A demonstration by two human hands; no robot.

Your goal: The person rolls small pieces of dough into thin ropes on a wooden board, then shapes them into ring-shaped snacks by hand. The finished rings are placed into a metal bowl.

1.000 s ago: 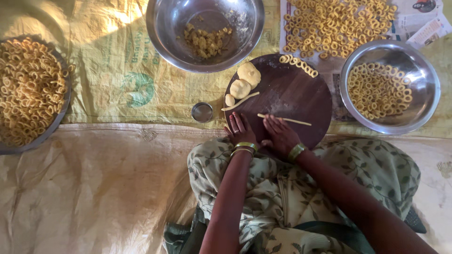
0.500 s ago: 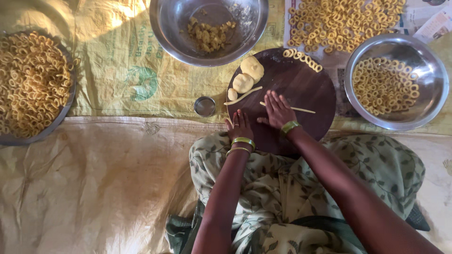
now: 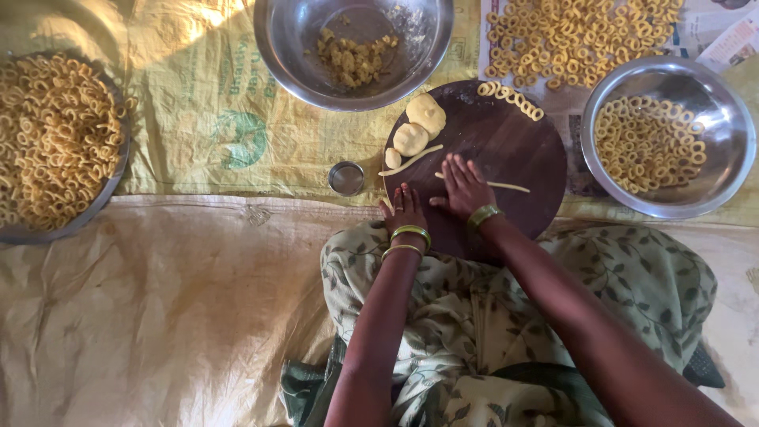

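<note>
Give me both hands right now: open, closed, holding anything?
Left hand: open, flat at the edge of the round wooden board, holding nothing.
Right hand: open, palm pressed down on a thin dough strip, not gripping it.

I see bare room on the far right part of the round dark board (image 3: 522, 150), past my right hand (image 3: 462, 190). Dough lumps (image 3: 419, 126) and a thin dough rope (image 3: 411, 160) block the left part, and a row of rings (image 3: 510, 99) blocks the far edge. A small steel cup (image 3: 346, 178) stands just left of the board, and big steel bowls (image 3: 664, 134) hem in the far and right sides.
</note>
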